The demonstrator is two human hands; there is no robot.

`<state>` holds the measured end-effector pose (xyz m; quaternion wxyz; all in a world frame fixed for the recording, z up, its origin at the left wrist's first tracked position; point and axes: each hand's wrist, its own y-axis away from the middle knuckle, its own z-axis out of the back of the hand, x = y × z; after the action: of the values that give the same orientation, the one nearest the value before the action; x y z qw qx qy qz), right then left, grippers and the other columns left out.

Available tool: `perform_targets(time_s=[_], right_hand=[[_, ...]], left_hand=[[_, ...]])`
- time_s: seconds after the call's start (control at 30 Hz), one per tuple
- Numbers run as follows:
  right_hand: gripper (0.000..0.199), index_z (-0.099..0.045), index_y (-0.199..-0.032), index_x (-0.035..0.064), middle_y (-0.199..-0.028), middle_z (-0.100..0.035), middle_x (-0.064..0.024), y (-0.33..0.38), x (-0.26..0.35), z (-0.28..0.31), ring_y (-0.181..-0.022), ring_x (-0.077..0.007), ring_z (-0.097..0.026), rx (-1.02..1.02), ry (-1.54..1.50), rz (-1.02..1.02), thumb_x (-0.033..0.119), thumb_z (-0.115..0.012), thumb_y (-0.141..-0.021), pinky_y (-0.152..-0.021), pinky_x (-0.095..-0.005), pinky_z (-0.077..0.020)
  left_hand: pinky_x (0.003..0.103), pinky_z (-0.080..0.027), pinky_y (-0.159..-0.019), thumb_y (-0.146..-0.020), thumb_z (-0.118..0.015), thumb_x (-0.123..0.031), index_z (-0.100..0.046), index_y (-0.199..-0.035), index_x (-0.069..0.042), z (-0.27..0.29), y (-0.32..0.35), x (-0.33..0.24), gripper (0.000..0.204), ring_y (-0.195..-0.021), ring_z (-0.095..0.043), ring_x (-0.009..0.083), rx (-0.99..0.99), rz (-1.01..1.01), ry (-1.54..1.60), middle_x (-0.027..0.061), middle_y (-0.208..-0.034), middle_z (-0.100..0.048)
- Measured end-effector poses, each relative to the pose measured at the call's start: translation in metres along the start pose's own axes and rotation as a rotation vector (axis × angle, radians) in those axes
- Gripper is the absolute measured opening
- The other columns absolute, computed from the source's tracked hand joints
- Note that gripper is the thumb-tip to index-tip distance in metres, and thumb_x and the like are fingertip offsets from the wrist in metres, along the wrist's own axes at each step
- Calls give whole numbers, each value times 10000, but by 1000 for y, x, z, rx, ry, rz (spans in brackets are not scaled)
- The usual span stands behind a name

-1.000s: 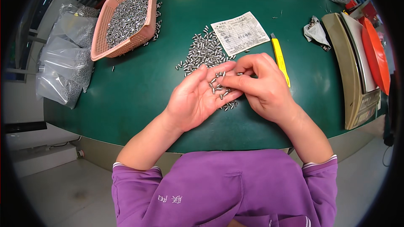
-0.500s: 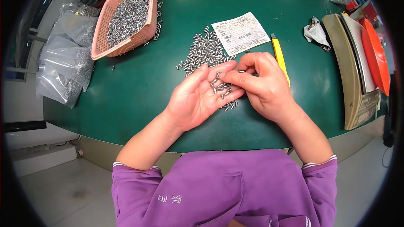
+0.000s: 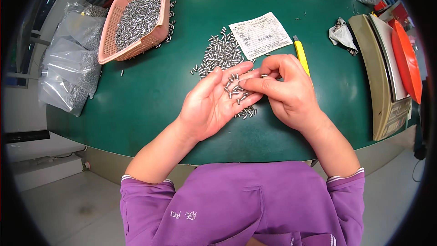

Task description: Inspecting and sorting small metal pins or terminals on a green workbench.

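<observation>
My left hand (image 3: pixel 202 102) lies palm up, its fingers stretched out, holding several small shiny metal pins (image 3: pixel 234 92) on the palm and fingers. Close against its fingertips, my right hand (image 3: pixel 289 89) is closed in a pinch. One metal pin (image 3: pixel 264 76) shows between its thumb and curled fingers; the thumb tip reaches over the left palm. Behind and partly under my hands, a loose pile of the same pins (image 3: pixel 221 52) is spread on the green table (image 3: pixel 218 139). A few more pins (image 3: pixel 246 112) lie just below the left fingers.
A handwritten paper slip (image 3: pixel 260 35) touches the pile's right side. Beside it lies a yellow box cutter (image 3: pixel 302 58). A pink basket (image 3: pixel 104 41) full of pins and filled clear bags (image 3: pixel 68 75) stand left. At right are a crumpled bag (image 3: pixel 342 36) and a beige scale-like device (image 3: pixel 371 77).
The pins on my left palm have shifted slightly and lie more spread out. My right thumb has moved a little, and the pin in its pinch shows more clearly.
</observation>
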<state>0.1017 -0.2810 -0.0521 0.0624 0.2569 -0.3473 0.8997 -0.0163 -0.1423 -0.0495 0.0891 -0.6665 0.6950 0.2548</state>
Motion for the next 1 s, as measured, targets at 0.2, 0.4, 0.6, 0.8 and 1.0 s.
perform_targets(time_s=[0.2,0.4,0.6,0.8,1.0], right_hand=[[224,-656,-873,135,-801,-492,-43,0,1,-2,-727,-205,-506,8,95,-9,69,-620,-662,-619,-313,-438],[223,-656,-867,136,-797,-495,-45,0,-1,-3,-728,-209,-508,-19,94,-28,65,-623,-658,-619,-315,-439],[205,-662,-841,142,-797,-495,-42,0,2,-2,-722,-210,-508,41,35,38,67,-641,-651,-616,-315,-436],[213,-659,-857,139,-808,-497,-49,-1,-2,0,-742,-215,-507,15,98,-29,52,-625,-666,-625,-315,-438],[216,-651,-872,122,-812,-499,-52,-1,-3,0,-754,-224,-505,-9,39,-79,32,-601,-682,-638,-320,-439]], left_hand=[[429,-311,-1028,-956,-190,-320,-240,-1299,55,1,1,1,510,-1160,-431,280,8,-7,0,182,-1252,-407],[420,-307,-1033,-956,-185,-323,-247,-1293,58,2,0,1,512,-1159,-432,276,20,2,-11,188,-1268,-391],[418,-313,-1026,-955,-174,-332,-257,-1286,55,3,0,0,516,-1156,-439,268,0,-15,13,195,-1293,-374],[419,-313,-1026,-955,-189,-326,-268,-1282,53,6,-1,0,507,-1139,-454,274,11,-10,11,188,-1220,-444],[427,-305,-1033,-955,-193,-328,-299,-1267,54,7,-1,0,505,-1112,-475,292,20,-14,31,176,-1173,-474]])
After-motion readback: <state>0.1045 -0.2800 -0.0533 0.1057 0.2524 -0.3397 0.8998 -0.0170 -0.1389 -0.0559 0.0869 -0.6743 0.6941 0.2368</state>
